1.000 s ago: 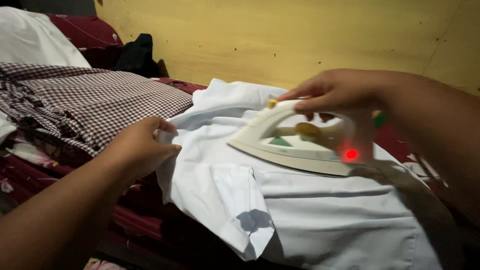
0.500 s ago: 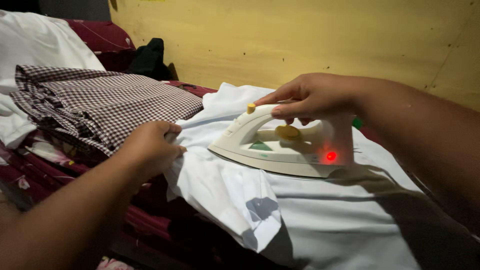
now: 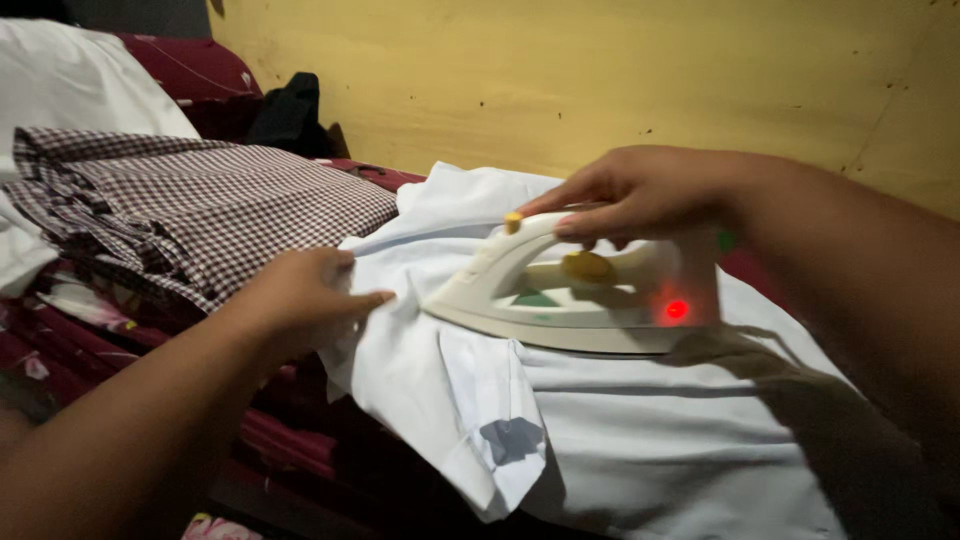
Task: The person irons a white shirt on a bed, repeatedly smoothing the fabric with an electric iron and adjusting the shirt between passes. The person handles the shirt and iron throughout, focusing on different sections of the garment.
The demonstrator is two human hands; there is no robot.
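Now right hand (image 3: 640, 190) clenched on cream iron (image 3: 560, 295) handle, iron flat on white shirt (image 3: 640, 430); left hand (image 3: 300, 295) at 9 o'clock of iron, pinching shirt edge. Checked cloth (image 3: 210, 200) at 10 o'clock.

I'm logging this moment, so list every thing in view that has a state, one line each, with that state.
Iron: flat on the white shirt, red light lit.
White shirt: spread out, one edge hanging over the side.
Checked cloth: bunched in folds, lying left of the shirt.
Dark cloth: crumpled by the yellow wall.
Left hand: gripping the shirt's edge.
Right hand: closed around the iron's handle.
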